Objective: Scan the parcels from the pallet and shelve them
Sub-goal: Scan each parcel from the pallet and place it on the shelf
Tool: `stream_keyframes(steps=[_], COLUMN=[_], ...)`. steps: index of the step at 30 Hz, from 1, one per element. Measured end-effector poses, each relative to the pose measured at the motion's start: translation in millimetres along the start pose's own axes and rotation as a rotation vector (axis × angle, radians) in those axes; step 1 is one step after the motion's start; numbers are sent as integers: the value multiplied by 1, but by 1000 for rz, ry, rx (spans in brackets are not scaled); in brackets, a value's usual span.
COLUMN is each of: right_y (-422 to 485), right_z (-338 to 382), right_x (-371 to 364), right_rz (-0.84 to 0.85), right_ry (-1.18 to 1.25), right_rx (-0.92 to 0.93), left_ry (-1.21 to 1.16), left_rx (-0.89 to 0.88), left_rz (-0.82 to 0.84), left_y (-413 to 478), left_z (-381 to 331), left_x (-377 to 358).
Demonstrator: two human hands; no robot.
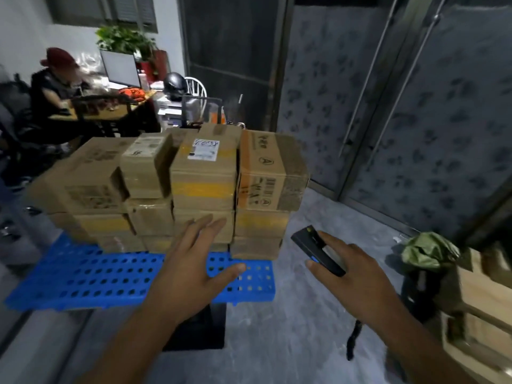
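Note:
Several brown cardboard parcels are stacked on a blue perforated plastic pallet on the floor. The top middle parcel carries a white label; a parcel with orange tape stands at the stack's right. My left hand reaches toward the stack with fingers spread and straight, holding nothing, just in front of the lower parcels. My right hand grips a black handheld scanner to the right of the stack, index finger lying along its top.
A person sits at a desk with a monitor at the back left. Dark glass doors fill the right. A wooden crate and a green bag stand at the right edge. A black mat lies below the pallet.

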State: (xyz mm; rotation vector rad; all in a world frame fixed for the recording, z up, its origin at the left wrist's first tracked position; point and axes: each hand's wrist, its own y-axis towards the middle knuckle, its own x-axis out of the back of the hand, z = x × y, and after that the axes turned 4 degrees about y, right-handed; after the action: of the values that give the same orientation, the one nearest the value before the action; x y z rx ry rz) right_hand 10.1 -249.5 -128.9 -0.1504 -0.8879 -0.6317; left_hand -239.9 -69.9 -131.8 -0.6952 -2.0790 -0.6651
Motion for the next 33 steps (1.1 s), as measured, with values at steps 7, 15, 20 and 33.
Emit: stream_keyframes(steps=[7,15,20,33], right_y=[113,224,252,296], right_z=[-21,-62,-93,-132], right_x=[30,19,10,19], right_rz=[-152,-84,-1,228], right_ry=[-28,-88,16,355], right_rx=[-78,-146,-75,110], left_ry=[132,303,519,535], left_rx=[-117,-248,-158,-81], left_rz=[-143,-71,84,31], left_y=[151,241,265,257], left_z=[-2,-28,-47,-75], left_x=[-2,-32,-54,-63])
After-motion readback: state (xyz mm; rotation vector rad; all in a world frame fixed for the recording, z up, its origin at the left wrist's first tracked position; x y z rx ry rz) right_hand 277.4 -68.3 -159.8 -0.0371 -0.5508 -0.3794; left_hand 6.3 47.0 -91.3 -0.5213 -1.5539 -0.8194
